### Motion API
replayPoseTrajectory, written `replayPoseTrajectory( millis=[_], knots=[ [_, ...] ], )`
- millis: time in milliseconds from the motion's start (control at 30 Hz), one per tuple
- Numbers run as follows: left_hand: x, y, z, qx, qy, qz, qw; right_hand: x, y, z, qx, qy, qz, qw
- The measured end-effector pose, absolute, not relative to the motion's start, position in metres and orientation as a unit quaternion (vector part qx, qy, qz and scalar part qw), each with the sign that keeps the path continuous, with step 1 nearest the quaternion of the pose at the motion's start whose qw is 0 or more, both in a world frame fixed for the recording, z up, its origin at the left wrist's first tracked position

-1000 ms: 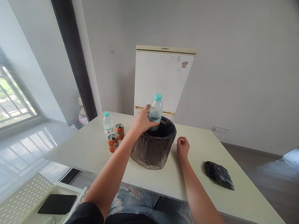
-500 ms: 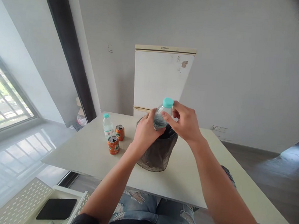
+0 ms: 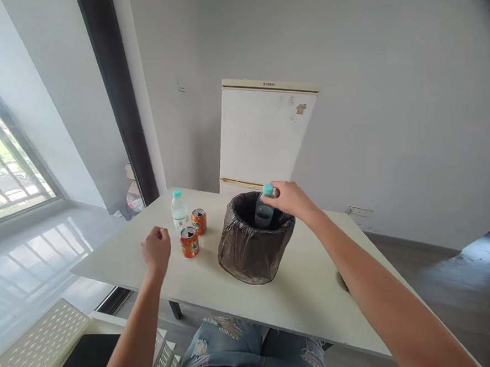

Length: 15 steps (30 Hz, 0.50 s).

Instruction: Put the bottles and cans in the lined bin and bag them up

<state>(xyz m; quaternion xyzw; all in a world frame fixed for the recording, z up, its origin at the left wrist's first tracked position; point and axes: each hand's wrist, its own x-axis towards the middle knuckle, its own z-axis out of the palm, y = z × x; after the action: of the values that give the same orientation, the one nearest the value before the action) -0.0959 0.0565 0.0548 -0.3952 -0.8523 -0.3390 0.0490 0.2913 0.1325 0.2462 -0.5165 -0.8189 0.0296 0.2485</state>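
My right hand (image 3: 289,198) grips the neck of a clear plastic bottle with a teal cap (image 3: 264,208), held upright and partly sunk inside a small bin lined with a dark bag (image 3: 252,245). My left hand (image 3: 156,249) hovers over the table's left side, fingers curled shut with nothing in them, close to the nearer orange can (image 3: 189,241). A second orange can (image 3: 199,221) and another teal-capped bottle (image 3: 179,209) stand just behind it.
The bin and cans rest on a cream table (image 3: 296,292). A white fridge (image 3: 265,135) stands against the wall behind. A perforated white rack with a dark phone (image 3: 89,351) sits low at my left. A window lies far left.
The bottle passed from my left hand to my right, which lowered it into the bin. My left hand pulled back to the left, toward the cans.
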Motion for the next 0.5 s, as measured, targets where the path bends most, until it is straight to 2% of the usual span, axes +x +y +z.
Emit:
replayPoseTrajectory(
  millis=[100, 200, 500],
  knots=[
    [-0.142, 0.083, 0.04, -0.419, -0.871, -0.257, 0.002, 0.283, 0.146, 0.235, -0.526, -0.838, 0.015, 0.146],
    [-0.154, 0.099, 0.029, -0.452, -0.866, -0.214, -0.005, 0.275, 0.155, 0.229, -0.529, -0.845, 0.004, 0.074],
    [-0.145, 0.113, -0.002, -0.518, -0.84, -0.154, 0.043, 0.258, 0.158, 0.227, -0.535, -0.844, -0.031, -0.014]
  ],
)
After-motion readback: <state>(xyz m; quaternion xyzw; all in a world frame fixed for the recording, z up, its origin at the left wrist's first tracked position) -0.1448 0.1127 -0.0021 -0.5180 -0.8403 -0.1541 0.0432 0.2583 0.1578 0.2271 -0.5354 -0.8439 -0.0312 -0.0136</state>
